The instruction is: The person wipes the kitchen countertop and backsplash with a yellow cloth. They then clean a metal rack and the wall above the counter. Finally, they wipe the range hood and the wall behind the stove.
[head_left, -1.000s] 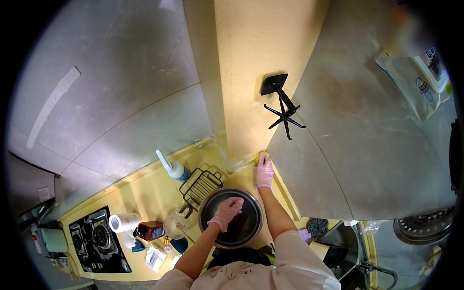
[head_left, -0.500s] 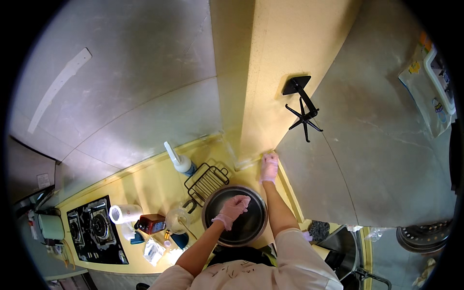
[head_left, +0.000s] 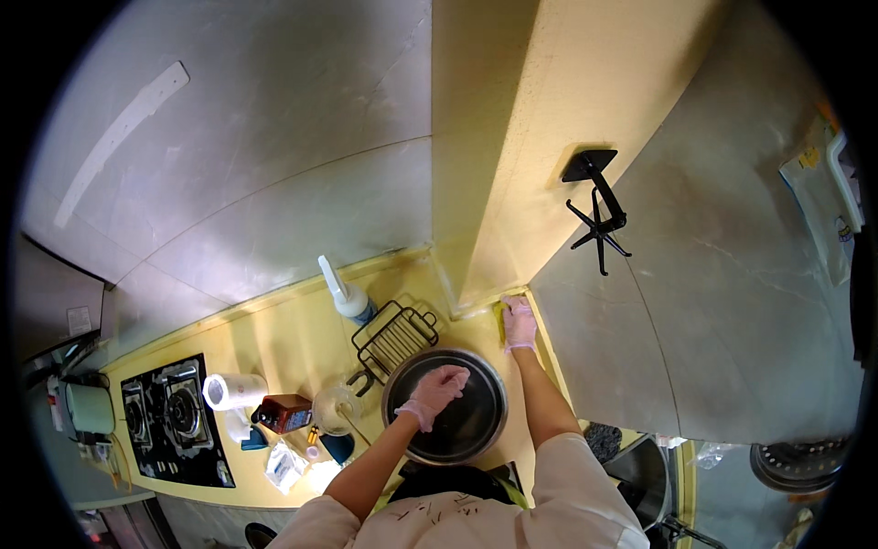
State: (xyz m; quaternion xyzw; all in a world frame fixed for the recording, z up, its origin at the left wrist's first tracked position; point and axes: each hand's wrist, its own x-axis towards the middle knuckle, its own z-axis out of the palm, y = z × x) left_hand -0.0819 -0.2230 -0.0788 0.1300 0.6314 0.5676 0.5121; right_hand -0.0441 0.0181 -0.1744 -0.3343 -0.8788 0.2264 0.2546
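Grasps a yellow cloth (head_left: pixel 499 316), perhaps a sponge, with the gloved fingers of the right hand (head_left: pixel 519 322), there in the corner of the tabletop (head_left: pixel 306 343), just beside the wall ledge (head_left: pixel 546 352). Should handle as light, soft and hard to break, maybe slippery through a thin glove if wet; best held flat across the back, with fingertips over the edge. Curls the fingers of the left hand (head_left: pixel 436 395) above the dark pan (head_left: pixel 485 403); cannot tell whether touching it or holding anything. Farther out, see a wire rack (head_left: pixel 395 337) next to the pan, then a spray bottle (head_left: pixel 352 302) with a blue label, too blurred to read. Leftward, find a brown bottle (head_left: pixel 285 414) with small, illegible print, beside a paper roll (head_left: pixel 235 392). High on the right, notice a printed packet (head_left: pixel 820 206), cut off by the dark rim; on the shirt (head_left: pixel 457 512), see dark written marks, not legible.
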